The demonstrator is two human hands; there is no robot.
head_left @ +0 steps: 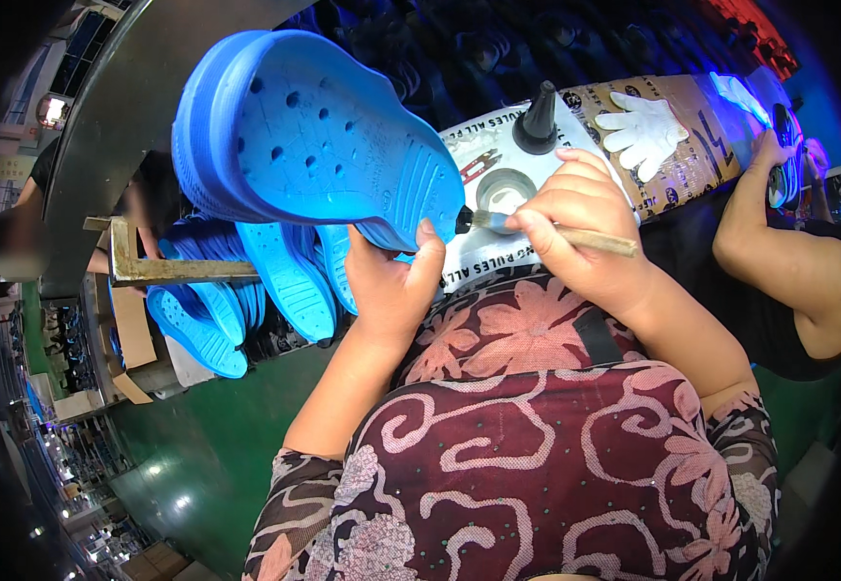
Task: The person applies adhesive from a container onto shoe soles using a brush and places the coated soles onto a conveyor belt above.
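Head view, far left: rear soles (290,281) bunched beside a metal bar (179,272).
Sole (314,136): blue, raised up and left of the left hand, long axis slanting from upper left to lower right, narrow end toward the right hand.
Left hand (396,286): closed on that narrow end, thumb at its near edge; nearer the sole than the right.
Brush (595,239): lying roughly crosswise, bristles at the narrow end's right edge; cannot tell whether touching.
Cup (483,189): just behind the brush, on a white sheet (483,245), near a black cone (537,126).
Right hand (580,205): gripping the brush handle.
Glove (645,134): white, lying beyond the right hand.
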